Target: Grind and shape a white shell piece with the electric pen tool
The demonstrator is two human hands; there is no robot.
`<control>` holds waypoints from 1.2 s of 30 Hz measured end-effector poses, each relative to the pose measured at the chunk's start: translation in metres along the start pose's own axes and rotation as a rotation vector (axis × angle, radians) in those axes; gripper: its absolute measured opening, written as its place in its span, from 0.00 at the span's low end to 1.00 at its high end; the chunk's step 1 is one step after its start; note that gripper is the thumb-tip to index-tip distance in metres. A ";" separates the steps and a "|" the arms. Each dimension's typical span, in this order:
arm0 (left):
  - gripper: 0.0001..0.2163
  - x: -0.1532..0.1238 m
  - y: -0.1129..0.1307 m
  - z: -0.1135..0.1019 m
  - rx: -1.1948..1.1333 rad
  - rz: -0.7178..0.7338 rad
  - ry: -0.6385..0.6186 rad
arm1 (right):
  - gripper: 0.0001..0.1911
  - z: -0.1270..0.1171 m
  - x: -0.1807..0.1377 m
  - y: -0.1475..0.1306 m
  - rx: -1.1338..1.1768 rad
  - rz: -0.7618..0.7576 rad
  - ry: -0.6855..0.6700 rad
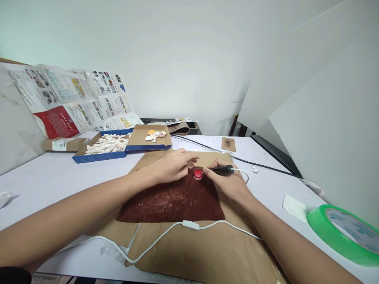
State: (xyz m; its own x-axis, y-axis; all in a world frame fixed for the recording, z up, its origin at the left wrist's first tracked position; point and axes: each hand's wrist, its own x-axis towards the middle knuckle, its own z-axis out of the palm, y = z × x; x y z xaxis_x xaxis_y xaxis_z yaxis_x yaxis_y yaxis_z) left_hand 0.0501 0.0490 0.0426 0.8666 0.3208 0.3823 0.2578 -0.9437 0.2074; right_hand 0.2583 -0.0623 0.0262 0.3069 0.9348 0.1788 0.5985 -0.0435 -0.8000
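- Your right hand (pixel 226 181) is clenched around a black pen tool (pixel 222 169), its tip at the small red cap (pixel 198 174).
- Your left hand (pixel 173 165) lies released, fingers flat just beside the cap.
- The cap sits on a brown cloth (pixel 174 201) over cardboard (pixel 207 252) on the tabletop (pixel 44 177).
- A green tape roll (pixel 343 236) lies far right.

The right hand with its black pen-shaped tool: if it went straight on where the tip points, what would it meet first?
Probably the small red round piece on the dark brown cloth: the right hand's black pen-shaped tool points its tip at it, nearly touching. The left hand lies beyond, depth unclear.
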 end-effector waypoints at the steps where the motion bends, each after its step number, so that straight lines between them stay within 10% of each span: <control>1: 0.20 0.000 0.000 0.000 -0.003 -0.001 -0.001 | 0.14 0.000 0.000 -0.001 0.005 0.007 0.002; 36: 0.20 -0.002 -0.003 0.007 -0.012 -0.002 -0.012 | 0.12 -0.002 -0.001 -0.008 -0.055 0.074 -0.009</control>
State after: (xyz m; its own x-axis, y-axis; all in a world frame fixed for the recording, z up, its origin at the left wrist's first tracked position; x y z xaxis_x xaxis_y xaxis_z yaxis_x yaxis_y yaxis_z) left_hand 0.0505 0.0502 0.0350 0.8711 0.3217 0.3711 0.2546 -0.9419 0.2189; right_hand 0.2551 -0.0639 0.0334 0.3458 0.9312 0.1150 0.6138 -0.1318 -0.7784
